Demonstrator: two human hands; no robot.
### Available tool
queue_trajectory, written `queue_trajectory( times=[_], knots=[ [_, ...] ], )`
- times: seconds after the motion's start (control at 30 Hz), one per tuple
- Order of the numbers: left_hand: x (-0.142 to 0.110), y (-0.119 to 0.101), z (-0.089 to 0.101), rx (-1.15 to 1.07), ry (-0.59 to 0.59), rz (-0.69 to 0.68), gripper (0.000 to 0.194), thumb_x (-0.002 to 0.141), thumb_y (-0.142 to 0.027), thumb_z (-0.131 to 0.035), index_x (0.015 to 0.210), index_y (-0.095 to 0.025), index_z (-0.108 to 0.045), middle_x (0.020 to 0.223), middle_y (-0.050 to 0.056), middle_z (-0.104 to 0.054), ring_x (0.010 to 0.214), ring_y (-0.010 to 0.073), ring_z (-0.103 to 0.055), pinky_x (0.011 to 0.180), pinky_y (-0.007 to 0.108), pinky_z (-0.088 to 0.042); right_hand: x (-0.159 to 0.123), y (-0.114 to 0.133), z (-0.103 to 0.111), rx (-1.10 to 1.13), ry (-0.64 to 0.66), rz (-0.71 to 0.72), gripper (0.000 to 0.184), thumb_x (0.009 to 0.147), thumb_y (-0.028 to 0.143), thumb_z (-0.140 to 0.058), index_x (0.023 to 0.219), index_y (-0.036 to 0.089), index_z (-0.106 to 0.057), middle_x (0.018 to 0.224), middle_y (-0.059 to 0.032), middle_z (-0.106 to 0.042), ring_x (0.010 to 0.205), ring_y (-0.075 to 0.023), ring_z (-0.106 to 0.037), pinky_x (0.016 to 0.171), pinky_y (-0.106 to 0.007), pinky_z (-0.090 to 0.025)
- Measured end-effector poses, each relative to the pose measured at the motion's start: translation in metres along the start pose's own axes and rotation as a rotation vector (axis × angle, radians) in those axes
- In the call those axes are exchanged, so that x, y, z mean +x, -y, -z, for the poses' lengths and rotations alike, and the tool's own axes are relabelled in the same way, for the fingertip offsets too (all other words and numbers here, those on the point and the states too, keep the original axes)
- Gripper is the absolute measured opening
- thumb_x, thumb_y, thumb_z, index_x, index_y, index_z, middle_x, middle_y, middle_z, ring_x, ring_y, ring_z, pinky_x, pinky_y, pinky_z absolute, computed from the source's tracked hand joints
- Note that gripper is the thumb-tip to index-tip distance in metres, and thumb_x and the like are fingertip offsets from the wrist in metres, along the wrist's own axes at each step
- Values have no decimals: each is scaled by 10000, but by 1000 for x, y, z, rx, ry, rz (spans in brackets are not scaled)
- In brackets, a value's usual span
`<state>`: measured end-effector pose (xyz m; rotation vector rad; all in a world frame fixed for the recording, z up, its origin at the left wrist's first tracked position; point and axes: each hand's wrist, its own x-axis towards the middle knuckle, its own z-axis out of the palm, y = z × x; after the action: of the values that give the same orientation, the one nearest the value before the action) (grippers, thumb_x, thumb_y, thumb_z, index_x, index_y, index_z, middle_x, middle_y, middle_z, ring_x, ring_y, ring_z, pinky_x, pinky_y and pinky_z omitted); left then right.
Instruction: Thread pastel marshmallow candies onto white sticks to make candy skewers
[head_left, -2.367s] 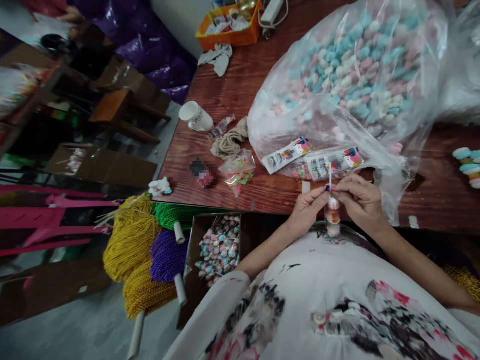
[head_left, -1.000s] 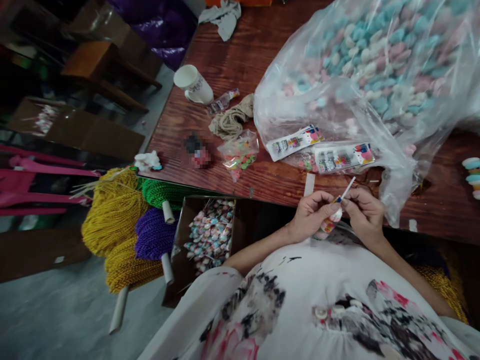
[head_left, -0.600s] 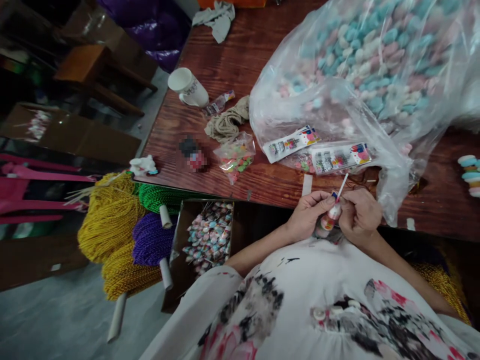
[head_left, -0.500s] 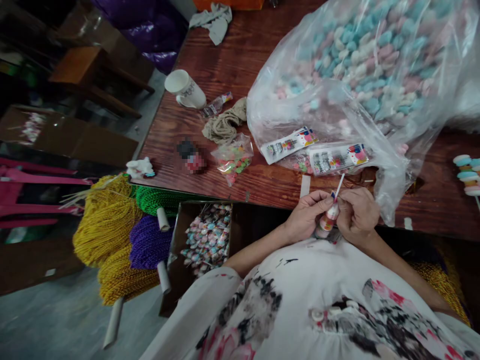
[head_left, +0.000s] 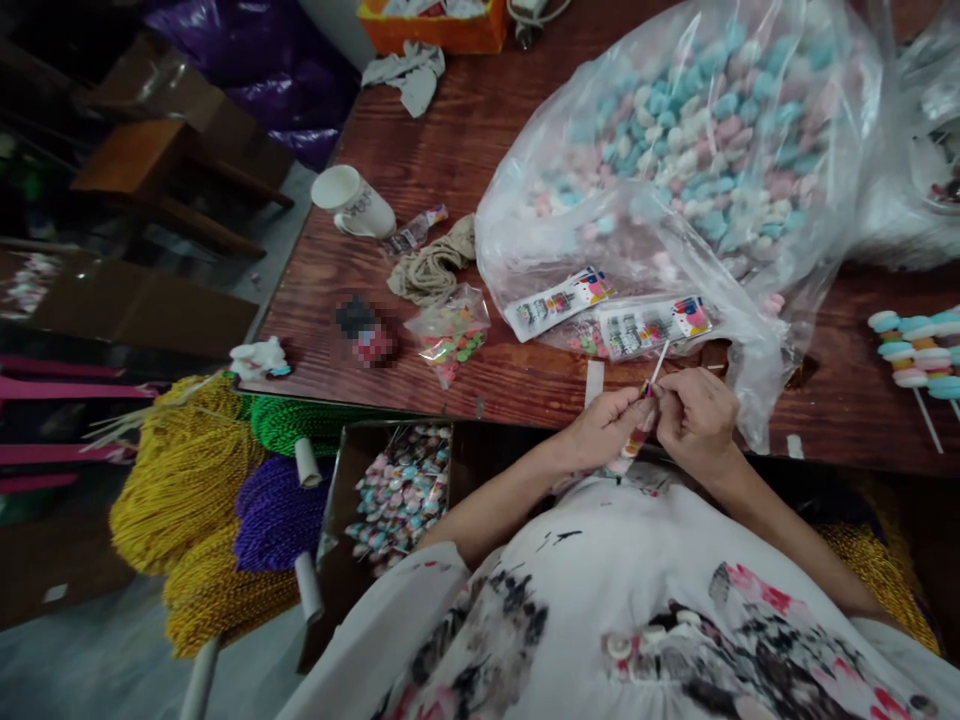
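Between my hands, near the table's front edge, is a wrapped marshmallow skewer (head_left: pixel 636 442) with its white stick (head_left: pixel 661 362) pointing up and away from me. My left hand (head_left: pixel 611 425) is closed around the printed wrapper, its thumb near the wrapper's neck. My right hand (head_left: pixel 699 408) pinches at that neck, close to the base of the stick; its fingertips are partly hidden. Just beyond my hands lie flat printed wrappers (head_left: pixel 656 327) and more of the same (head_left: pixel 556 303) against a big clear bag of pastel marshmallows (head_left: pixel 675 130).
Finished-looking marshmallow skewers (head_left: pixel 911 350) lie at right. On the table's left stand a white mug (head_left: pixel 352 203), a crumpled cloth (head_left: pixel 431 268) and a small bag of gummies (head_left: pixel 451 335). Below the edge are a box of wrapped lollipops (head_left: pixel 401 490) and yellow cord bundles (head_left: pixel 169 480).
The view has shifted, so the table's things sit further left and more of the right side shows. The skewer has tilted, and my left hand covers more of it. Both hands keep their hold.
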<state>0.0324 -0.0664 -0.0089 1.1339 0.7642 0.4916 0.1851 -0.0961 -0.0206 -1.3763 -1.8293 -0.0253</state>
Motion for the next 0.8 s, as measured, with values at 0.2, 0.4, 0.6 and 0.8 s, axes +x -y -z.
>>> queue_trajectory(
  times=[0.2,0.4,0.6,0.8],
  knots=[
    [16,-6,14,-194,84,165,435,708,-535,-718,695,-143,-530,597,-41,-487,524,53,-404,509,195,-309,16,-20,20,61,84,160,246,849,181,-592,1082,254,-627,1089,-84,-673,985,-224,-600,832,-384,-456],
    [15,-5,24,-340,392,381,388,664,-420,-795,704,-111,-563,625,-4,-534,513,62,-459,498,208,-353,22,-37,41,70,355,493,338,878,188,-591,1207,263,-609,1112,-25,-724,1174,-237,-546,968,-470,-320],
    [14,-17,27,-44,548,311,422,803,-549,-641,767,-141,-536,705,11,-542,586,90,-480,544,232,-395,14,-31,41,60,402,439,187,842,102,-500,877,199,-656,778,-20,-693,866,-180,-560,889,-434,-312],
    [-5,-26,7,1180,221,-121,228,937,-233,-392,958,-123,-591,942,110,-615,879,200,-564,837,362,-472,1,-25,30,58,729,18,184,839,125,-511,695,176,-613,677,-20,-650,729,-153,-523,748,-355,-276]
  ],
)
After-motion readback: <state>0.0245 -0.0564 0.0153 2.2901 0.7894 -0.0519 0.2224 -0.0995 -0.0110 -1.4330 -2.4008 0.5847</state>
